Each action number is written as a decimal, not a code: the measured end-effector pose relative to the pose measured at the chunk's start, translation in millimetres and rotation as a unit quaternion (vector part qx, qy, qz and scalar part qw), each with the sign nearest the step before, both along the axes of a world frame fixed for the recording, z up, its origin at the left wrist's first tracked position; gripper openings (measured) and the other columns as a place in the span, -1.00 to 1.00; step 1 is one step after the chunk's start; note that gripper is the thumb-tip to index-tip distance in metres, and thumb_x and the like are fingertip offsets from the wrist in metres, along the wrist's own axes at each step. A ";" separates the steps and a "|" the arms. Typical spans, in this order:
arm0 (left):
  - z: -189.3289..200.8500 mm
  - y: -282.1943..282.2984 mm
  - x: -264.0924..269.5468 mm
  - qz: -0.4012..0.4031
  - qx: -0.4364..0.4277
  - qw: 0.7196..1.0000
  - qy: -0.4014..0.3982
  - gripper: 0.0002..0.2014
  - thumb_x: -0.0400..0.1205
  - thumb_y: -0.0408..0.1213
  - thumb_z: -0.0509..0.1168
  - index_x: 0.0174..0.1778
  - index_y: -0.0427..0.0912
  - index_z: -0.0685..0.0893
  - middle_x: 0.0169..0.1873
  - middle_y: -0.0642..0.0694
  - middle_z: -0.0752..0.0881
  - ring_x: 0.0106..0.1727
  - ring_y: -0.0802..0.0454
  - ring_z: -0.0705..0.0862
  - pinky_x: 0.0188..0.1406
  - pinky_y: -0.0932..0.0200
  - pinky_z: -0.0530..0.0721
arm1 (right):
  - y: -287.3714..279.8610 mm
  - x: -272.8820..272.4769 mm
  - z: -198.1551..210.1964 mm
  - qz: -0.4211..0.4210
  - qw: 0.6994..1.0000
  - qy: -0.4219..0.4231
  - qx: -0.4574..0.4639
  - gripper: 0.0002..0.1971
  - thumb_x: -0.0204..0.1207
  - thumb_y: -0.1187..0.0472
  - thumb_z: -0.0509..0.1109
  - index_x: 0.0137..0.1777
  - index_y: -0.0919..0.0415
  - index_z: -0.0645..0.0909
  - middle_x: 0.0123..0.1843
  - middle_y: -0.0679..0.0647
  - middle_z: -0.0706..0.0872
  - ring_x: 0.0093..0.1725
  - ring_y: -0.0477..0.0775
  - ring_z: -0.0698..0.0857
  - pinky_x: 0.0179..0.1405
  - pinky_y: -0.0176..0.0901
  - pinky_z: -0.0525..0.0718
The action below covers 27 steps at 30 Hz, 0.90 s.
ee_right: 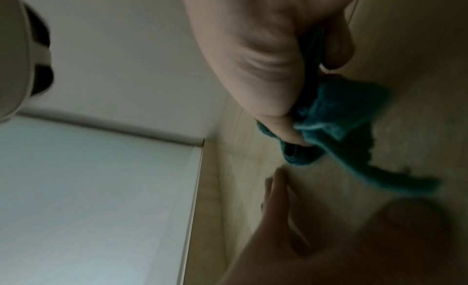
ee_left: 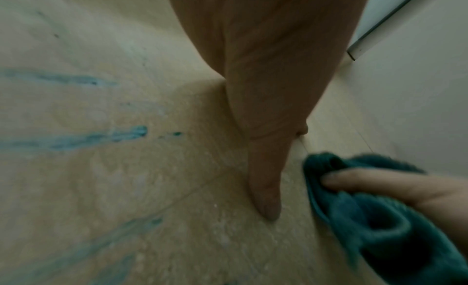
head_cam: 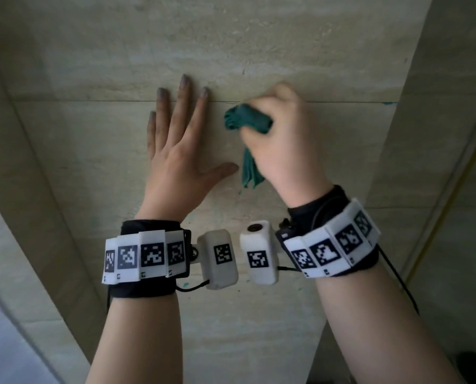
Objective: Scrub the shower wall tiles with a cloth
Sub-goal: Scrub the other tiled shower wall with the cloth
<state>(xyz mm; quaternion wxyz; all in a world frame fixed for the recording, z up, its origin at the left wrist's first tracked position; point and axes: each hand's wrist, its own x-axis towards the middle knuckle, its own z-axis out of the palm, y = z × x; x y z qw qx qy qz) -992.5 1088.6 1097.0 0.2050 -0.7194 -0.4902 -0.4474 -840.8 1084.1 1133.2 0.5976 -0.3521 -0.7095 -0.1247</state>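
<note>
- The left hand (head_cam: pixel 175 151) is laid flat against the beige tiled wall (head_cam: pixel 259 51), fingers straight and spread, thumb stretched out toward the cloth; nothing is held in it.
- The right hand (head_cam: pixel 283 134) is curled into a closed grip around a bunched teal cloth (head_cam: pixel 247 120), which is pressed to the wall just beside the left hand, at a horizontal grout line (head_cam: pixel 92 100).
- One end of the cloth is seen sticking out past the knuckles, while a loose tail hangs below the fist, close to the left thumb.
- Both forearms are raised toward the wall, each wrist wrapped in a black band (head_cam: pixel 145 284) carrying white marker tiles and a small white camera block.
- Blue-green smears (ee_left: pixel 101 138) on the tiles beside the left hand are shown clearly only in the left wrist view; in the head view only faint specks are visible.
- A pale frosted panel (ee_right: pixel 88 189) with a thin frame, meeting the tiled wall at a corner, is shown only in the right wrist view, where the thumb is seen pinching the cloth.
</note>
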 end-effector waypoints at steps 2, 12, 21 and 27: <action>-0.9 1.3 -0.8 0.004 0.002 1.000 0.004 0.02 0.44 0.16 0.42 0.70 -0.10 0.03 0.69 -0.15 -0.08 0.67 -0.25 -0.21 0.59 -0.06 -0.26 | 0.1 -8.7 -0.2 -0.002 0.999 -0.037 -0.004 -0.87 0.35 0.31 0.44 -0.13 0.27 0.76 -0.19 0.13 0.59 -0.31 0.14 0.62 -0.34 0.03 0.62; 2.8 -1.4 16.2 0.010 -0.016 0.999 -0.030 0.09 0.44 0.09 0.47 0.70 -0.04 -0.14 0.68 -0.15 -0.24 0.64 -0.26 -0.36 0.53 -0.04 -0.46 | 13.0 102.5 -20.6 -0.135 0.952 0.275 -0.001 -0.71 0.39 0.19 0.44 0.06 0.30 0.76 0.06 0.21 0.73 -0.09 -0.09 0.64 -0.07 -0.38 0.62; -3.2 1.3 42.3 0.004 0.005 0.996 -0.090 0.07 0.47 0.09 0.46 0.70 -0.08 -0.12 0.69 -0.20 -0.20 0.65 -0.31 -0.32 0.53 -0.06 -0.45 | -2.3 69.3 -70.9 -0.114 0.982 0.152 -0.017 -0.80 0.34 0.34 0.44 -0.04 0.39 0.74 -0.06 0.22 0.67 -0.14 -0.10 0.59 -0.10 -0.45 0.50; -7.7 0.8 57.3 -0.007 0.008 0.995 -0.096 0.01 0.52 0.08 0.43 0.70 -0.09 -0.09 0.69 -0.16 -0.18 0.65 -0.28 -0.31 0.54 -0.05 -0.45 | 0.4 106.0 -53.9 -0.136 0.968 0.212 -0.003 -0.78 0.35 0.33 0.46 -0.02 0.40 0.75 -0.05 0.25 0.68 -0.14 -0.05 0.61 -0.13 -0.31 0.56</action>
